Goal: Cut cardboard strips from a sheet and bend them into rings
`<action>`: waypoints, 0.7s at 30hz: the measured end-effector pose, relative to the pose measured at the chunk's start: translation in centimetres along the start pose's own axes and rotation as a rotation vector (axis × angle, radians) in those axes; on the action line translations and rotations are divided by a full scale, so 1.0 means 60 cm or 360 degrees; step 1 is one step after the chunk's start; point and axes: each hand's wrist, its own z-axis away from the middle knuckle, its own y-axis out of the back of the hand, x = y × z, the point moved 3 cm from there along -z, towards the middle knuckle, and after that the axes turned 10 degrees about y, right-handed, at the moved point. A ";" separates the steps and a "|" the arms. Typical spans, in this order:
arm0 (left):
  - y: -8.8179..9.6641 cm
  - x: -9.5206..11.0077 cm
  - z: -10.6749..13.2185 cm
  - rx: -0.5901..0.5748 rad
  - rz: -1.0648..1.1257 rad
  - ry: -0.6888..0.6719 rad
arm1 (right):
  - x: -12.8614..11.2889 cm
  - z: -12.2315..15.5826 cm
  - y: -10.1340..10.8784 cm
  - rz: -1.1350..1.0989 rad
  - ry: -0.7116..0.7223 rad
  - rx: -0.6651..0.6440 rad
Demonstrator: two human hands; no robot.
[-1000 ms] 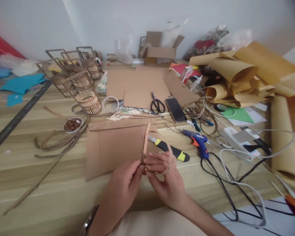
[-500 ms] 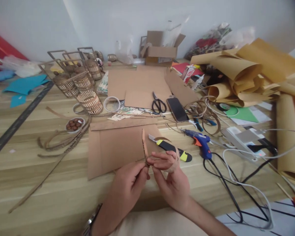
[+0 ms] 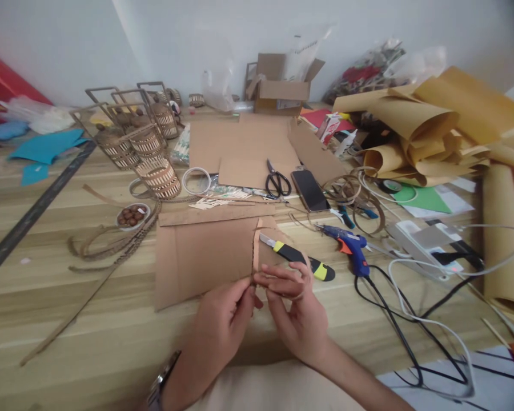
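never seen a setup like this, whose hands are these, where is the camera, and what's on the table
There is no machine here. These are a person's bare left hand and right hand, seen by a camera worn on that person's head, looking forward and down.

The left hand's fingers pinch the lower end of a narrow cardboard strip; the right hand's fingers meet there too.

Beyond the hands, on the wooden table, lies a cardboard sheet. To the right are a utility knife and a blue glue gun. Farther back are scissors and a phone; to the left, a bowl of brown balls.
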 end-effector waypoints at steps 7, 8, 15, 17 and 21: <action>0.001 -0.007 -0.002 -0.0086 0.0076 0.0075 | 0.000 -0.001 0.003 0.0002 0.0057 -0.0026; 0.001 -0.009 -0.002 -0.0093 0.0080 0.0095 | 0.000 -0.001 0.003 0.0010 0.0077 -0.0038; -0.002 -0.010 -0.002 -0.0030 0.0001 0.0090 | -0.001 -0.006 0.001 0.0192 0.0125 -0.0120; -0.002 -0.007 -0.001 -0.0037 -0.0007 0.0059 | 0.000 -0.003 0.001 0.0155 0.0099 -0.0112; -0.002 -0.004 0.000 -0.0110 0.0050 0.0033 | 0.007 0.006 0.001 0.0020 -0.0038 0.0000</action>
